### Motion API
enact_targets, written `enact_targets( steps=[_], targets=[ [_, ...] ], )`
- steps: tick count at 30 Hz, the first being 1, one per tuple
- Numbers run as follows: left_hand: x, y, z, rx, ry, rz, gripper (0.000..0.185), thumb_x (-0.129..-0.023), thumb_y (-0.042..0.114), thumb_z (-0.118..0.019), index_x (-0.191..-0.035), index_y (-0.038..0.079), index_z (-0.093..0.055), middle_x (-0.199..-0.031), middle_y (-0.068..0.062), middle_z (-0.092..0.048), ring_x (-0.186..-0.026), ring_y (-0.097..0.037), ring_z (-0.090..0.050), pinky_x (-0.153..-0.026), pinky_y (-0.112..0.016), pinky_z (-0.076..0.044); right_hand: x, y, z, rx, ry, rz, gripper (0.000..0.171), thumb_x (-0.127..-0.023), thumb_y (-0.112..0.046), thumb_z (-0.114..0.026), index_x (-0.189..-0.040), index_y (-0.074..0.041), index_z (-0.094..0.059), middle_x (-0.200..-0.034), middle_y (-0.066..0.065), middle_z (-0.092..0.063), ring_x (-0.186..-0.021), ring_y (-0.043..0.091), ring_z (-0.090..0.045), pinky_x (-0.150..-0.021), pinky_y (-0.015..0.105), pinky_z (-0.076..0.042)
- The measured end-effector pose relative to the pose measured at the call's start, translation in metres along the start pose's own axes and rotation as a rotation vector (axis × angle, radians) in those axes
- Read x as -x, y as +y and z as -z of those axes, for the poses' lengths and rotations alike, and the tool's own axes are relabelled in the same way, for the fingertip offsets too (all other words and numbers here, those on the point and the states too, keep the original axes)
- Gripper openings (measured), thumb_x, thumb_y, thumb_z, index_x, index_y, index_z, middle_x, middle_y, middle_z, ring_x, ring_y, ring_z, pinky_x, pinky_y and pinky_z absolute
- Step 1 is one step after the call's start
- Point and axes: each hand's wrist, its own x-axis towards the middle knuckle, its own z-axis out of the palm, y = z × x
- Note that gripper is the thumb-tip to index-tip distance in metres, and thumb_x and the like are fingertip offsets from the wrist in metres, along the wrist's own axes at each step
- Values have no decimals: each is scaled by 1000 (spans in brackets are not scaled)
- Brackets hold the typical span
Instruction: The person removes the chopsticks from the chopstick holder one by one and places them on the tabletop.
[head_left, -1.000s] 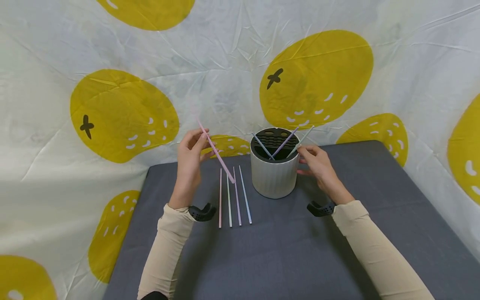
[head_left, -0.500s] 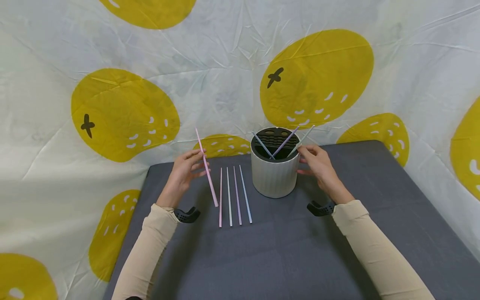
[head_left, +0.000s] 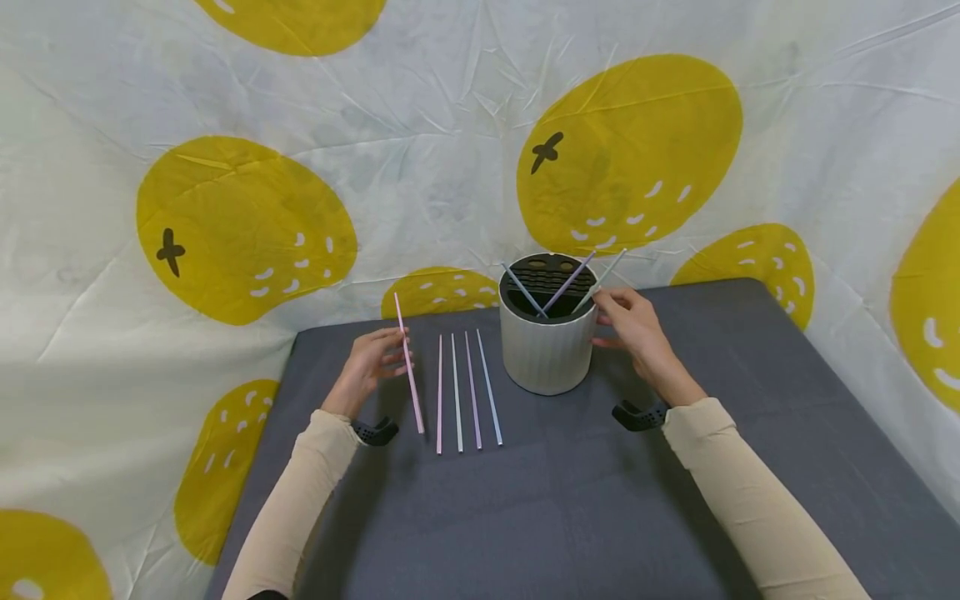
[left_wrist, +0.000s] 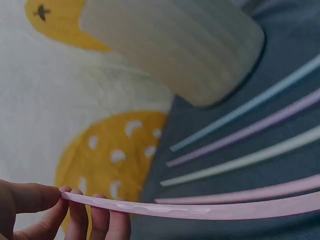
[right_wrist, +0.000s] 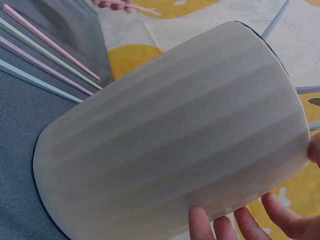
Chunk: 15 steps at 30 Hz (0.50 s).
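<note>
My left hand [head_left: 371,358] pinches a pink straw [head_left: 408,362] between thumb and fingertips [left_wrist: 75,210], holding it low over the grey mat, just left of a row of several pastel straws [head_left: 465,392] lying side by side. The pink straw [left_wrist: 200,210] runs almost parallel to that row [left_wrist: 250,145]. A white ribbed holder [head_left: 546,346] with a black slotted insert stands to the right, with three straws [head_left: 566,283] leaning in it. My right hand [head_left: 630,321] holds the holder's right side, its fingers [right_wrist: 235,222] curled against the ribbed wall [right_wrist: 170,135].
The grey mat [head_left: 570,500] covers the table and ends at a white cloth backdrop [head_left: 450,125] printed with yellow shapes, which rises behind and on both sides. Black wrist camera mounts [head_left: 637,414] sit at both cuffs.
My left hand has lowered the pink straw from a raised, tilted pose down and leftwards, until it lies nearly parallel beside the row of straws. The right hand and holder have stayed put.
</note>
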Motion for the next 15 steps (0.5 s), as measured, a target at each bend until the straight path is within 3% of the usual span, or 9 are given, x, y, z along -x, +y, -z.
enact_targets(
  steps=[5,8,12,15],
  targets=[
    [-12,-19,4,-24,44,15,38,-106,16,-61,-141,1,-60,-84,9,-70,-86,-18,-73,-70,-31,-64,-1,-1,0,5,0,-9,61,-106,-50,-53,-146,-3,-49,-141,11,-49,-126,30,-54,-88,42,-64],
    [-15,-30,4,-35,54,15,42,-106,14,-61,-144,-3,-56,-92,3,-72,-81,-16,-72,-68,-31,-63,-1,-1,-1,6,-1,-13,61,-106,-50,-53,-146,-3,-49,-142,12,-48,-129,32,-54,-91,45,-63],
    [-18,-43,2,-66,67,0,40,-106,12,-60,-142,-6,-56,-104,-6,-72,-72,-13,-69,-64,-28,-62,-1,-1,0,7,-1,-14,61,-106,-49,-53,-147,-4,-49,-145,13,-47,-127,31,-54,-87,41,-65],
    [-20,-52,-1,-119,90,-28,36,-106,11,-59,-137,-8,-61,-100,-8,-70,-67,-12,-66,-62,-28,-61,-2,-1,0,4,1,-12,62,-106,-49,-53,-148,-4,-49,-147,15,-46,-128,32,-54,-83,37,-65]
  ],
)
